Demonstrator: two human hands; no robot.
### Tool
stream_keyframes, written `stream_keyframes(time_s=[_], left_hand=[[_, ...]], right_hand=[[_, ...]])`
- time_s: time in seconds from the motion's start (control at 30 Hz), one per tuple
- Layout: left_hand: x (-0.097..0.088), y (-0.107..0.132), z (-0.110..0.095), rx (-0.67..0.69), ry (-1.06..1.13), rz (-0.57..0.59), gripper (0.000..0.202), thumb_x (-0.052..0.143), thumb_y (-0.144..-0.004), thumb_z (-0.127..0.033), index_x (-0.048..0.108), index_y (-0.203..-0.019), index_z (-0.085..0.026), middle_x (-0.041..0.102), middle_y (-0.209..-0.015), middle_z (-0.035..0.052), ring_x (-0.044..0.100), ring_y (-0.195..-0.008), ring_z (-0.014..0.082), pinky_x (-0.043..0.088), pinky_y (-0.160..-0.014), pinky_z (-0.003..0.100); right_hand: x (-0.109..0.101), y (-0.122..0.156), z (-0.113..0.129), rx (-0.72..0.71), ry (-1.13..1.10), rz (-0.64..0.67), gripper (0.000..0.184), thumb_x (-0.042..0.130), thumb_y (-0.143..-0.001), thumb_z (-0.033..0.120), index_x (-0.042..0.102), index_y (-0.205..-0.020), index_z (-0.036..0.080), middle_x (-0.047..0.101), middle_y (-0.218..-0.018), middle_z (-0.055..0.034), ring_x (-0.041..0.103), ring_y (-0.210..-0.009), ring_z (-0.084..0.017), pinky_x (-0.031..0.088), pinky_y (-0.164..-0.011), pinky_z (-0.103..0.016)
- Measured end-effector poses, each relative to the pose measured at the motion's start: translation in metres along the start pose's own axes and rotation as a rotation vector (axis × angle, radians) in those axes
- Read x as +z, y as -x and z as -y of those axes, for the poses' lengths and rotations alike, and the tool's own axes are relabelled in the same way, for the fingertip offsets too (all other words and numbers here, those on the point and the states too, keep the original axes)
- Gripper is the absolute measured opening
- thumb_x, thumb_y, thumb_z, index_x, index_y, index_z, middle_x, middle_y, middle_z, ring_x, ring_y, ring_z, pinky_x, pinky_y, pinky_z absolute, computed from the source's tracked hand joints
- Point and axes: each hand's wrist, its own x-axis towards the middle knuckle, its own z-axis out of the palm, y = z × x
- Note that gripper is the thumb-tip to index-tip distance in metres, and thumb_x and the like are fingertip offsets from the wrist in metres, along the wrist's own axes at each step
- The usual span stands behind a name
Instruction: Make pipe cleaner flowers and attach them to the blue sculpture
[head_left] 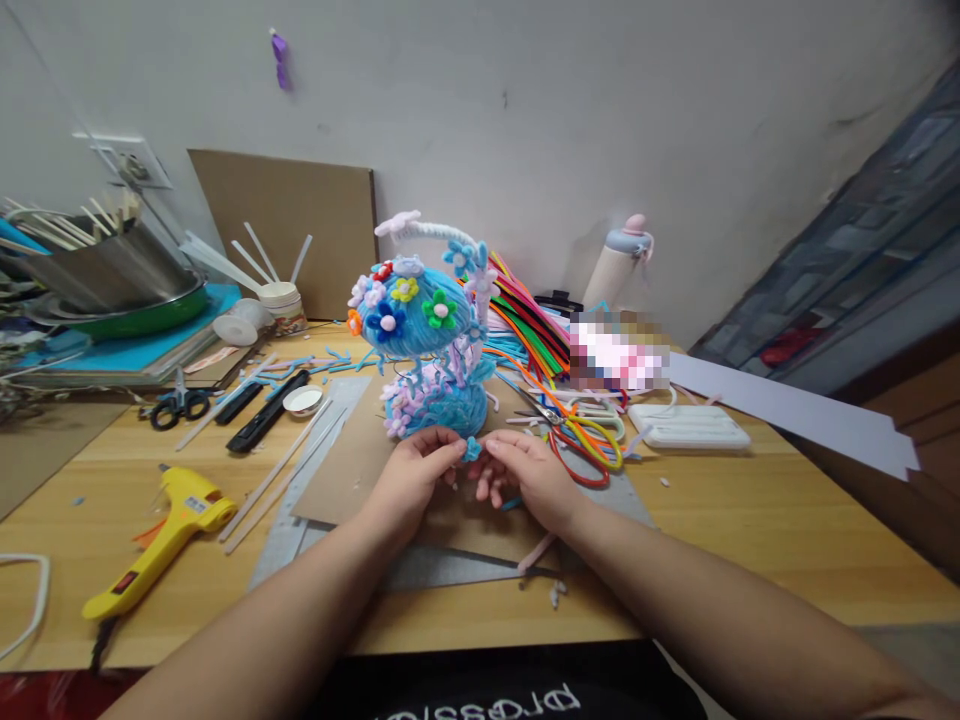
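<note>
A blue pipe-cleaner model (427, 345), decked with small coloured flowers, stands on a sheet of brown card (352, 470) in the middle of the table. Just in front of its base, my left hand (411, 472) and my right hand (525, 472) meet. Both pinch a small blue pipe-cleaner flower (472, 449) between their fingertips. The fingers of both hands are curled closed round it.
A yellow glue gun (161, 535) lies at the left front. Black scissors (178, 402), glue sticks (277, 470) and black tools lie left of the card. A bundle of coloured pipe cleaners (529, 325), red-handled scissors (574, 450), a white tray (688, 427) and a bottle (619, 265) are on the right.
</note>
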Motion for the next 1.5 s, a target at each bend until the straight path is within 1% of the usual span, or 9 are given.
stream_keyframes(time_s=[0.1,0.23,0.4,0.63,0.8,0.97,1.2,1.3,1.5], left_hand=[[-0.002,0.001,-0.004,-0.079,0.031,0.076,0.019,0.069,-0.069,-0.029,0.058,-0.071,-0.013,0.057,-0.062,-0.0014,0.050,-0.052,0.0076,0.037,-0.051,0.020],[-0.001,0.004,-0.008,-0.135,0.076,0.135,0.018,0.071,-0.068,-0.026,0.060,-0.070,-0.012,0.055,-0.059,-0.0020,0.048,-0.050,0.0059,0.038,-0.049,0.018],[-0.002,0.006,-0.010,-0.249,0.233,0.200,0.015,0.070,-0.070,-0.022,0.064,-0.078,-0.011,0.059,-0.068,0.0009,0.053,-0.057,0.0070,0.044,-0.053,0.018],[-0.005,0.004,-0.008,-0.315,0.249,0.202,0.011,0.072,-0.069,-0.017,0.066,-0.073,-0.009,0.059,-0.065,0.0012,0.052,-0.055,0.0054,0.043,-0.052,0.016],[-0.003,0.002,-0.004,-0.222,0.118,0.181,0.020,0.075,-0.063,-0.025,0.062,-0.068,-0.011,0.058,-0.062,-0.0002,0.051,-0.053,0.0069,0.041,-0.052,0.019],[0.002,0.004,-0.005,0.042,-0.208,0.123,0.022,0.068,-0.070,-0.033,0.058,-0.070,-0.013,0.056,-0.059,-0.0011,0.051,-0.053,0.0100,0.039,-0.054,0.023],[0.001,0.008,-0.003,0.293,-0.605,0.113,0.014,0.058,-0.078,-0.030,0.061,-0.075,-0.016,0.056,-0.063,-0.0006,0.050,-0.060,0.0125,0.036,-0.056,0.023],[0.000,0.006,-0.001,0.243,-0.536,0.122,0.015,0.061,-0.076,-0.030,0.061,-0.074,-0.016,0.057,-0.066,-0.0002,0.050,-0.060,0.0118,0.036,-0.056,0.023],[-0.003,-0.001,-0.002,0.012,0.044,0.083,0.020,0.071,-0.068,-0.028,0.059,-0.076,-0.015,0.057,-0.060,-0.0032,0.050,-0.053,0.0080,0.038,-0.053,0.020]], right_hand=[[-0.009,0.000,0.006,-0.206,0.276,-0.021,0.018,0.056,-0.081,0.033,0.057,-0.090,0.017,0.059,-0.070,0.0001,0.057,-0.056,-0.010,0.044,-0.047,-0.020],[-0.016,0.002,0.015,-0.509,0.669,0.104,0.008,0.054,-0.084,0.022,0.061,-0.085,0.017,0.060,-0.080,-0.0033,0.056,-0.074,-0.014,0.046,-0.067,-0.026],[-0.017,0.004,0.016,-0.734,0.845,0.108,0.010,0.047,-0.087,0.018,0.058,-0.088,0.018,0.060,-0.079,-0.0047,0.055,-0.075,-0.015,0.044,-0.070,-0.028],[-0.020,0.004,0.018,-0.766,1.040,0.165,0.012,0.044,-0.088,0.017,0.055,-0.092,0.018,0.059,-0.083,-0.0065,0.054,-0.077,-0.016,0.044,-0.069,-0.027],[-0.021,0.003,0.012,-0.787,1.121,0.167,0.013,0.044,-0.085,0.014,0.056,-0.087,0.018,0.058,-0.080,-0.0058,0.053,-0.075,-0.016,0.042,-0.066,-0.027],[-0.011,0.002,0.009,-0.633,0.916,-0.005,0.010,0.048,-0.077,0.013,0.053,-0.069,0.018,0.051,-0.064,0.0006,0.046,-0.060,-0.011,0.036,-0.056,-0.023],[-0.007,-0.006,0.009,-0.021,0.363,0.029,0.005,0.049,-0.064,0.018,0.048,-0.059,0.017,0.039,-0.047,0.0072,0.031,-0.042,-0.006,0.023,-0.041,-0.018],[-0.009,-0.007,0.009,0.148,0.105,0.051,0.007,0.052,-0.063,0.020,0.047,-0.060,0.017,0.038,-0.042,0.0092,0.026,-0.035,-0.004,0.018,-0.036,-0.017],[-0.010,-0.003,0.013,-0.004,0.051,0.042,0.026,0.058,-0.077,0.042,0.051,-0.076,0.017,0.053,-0.060,0.0043,0.041,-0.039,-0.004,0.025,-0.035,-0.016]])
